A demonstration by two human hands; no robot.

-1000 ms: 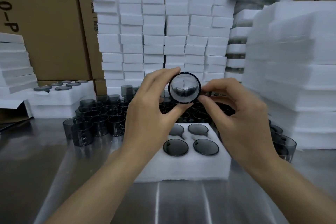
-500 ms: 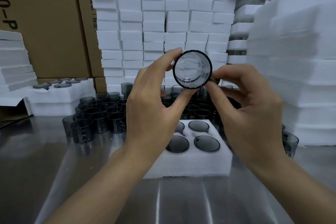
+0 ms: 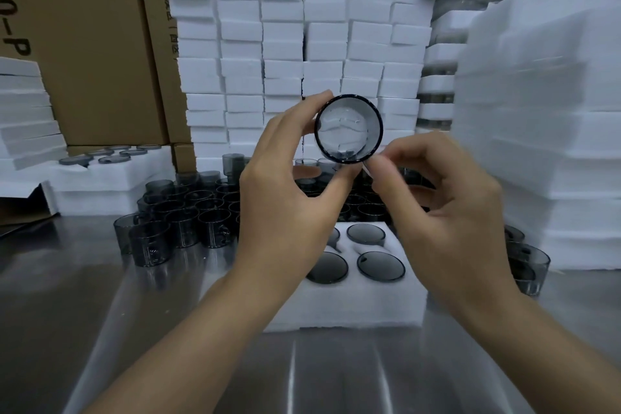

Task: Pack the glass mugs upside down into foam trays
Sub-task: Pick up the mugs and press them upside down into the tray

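I hold a smoky glass mug [image 3: 347, 129] up at chest height, its round end facing me. My left hand [image 3: 285, 198] grips its side between thumb and fingers. My right hand [image 3: 447, 212] pinches the mug's lower right edge with its fingertips. Below them a white foam tray [image 3: 353, 306] lies on the metal table, with upside-down mugs [image 3: 380, 265] sunk in its round pockets. My left hand hides the tray's left part.
Several loose grey mugs [image 3: 181, 212] crowd the table behind and left of the tray, and a few more mugs [image 3: 531, 265] stand at the right. Foam stacks [image 3: 285, 44] wall the back, with a tall foam pile [image 3: 544, 111] at the right. A filled tray [image 3: 100, 175] sits far left.
Both hands lifted the mug from just above the tray to chest height, then held it there. My right fingertips shifted to its lower right edge.
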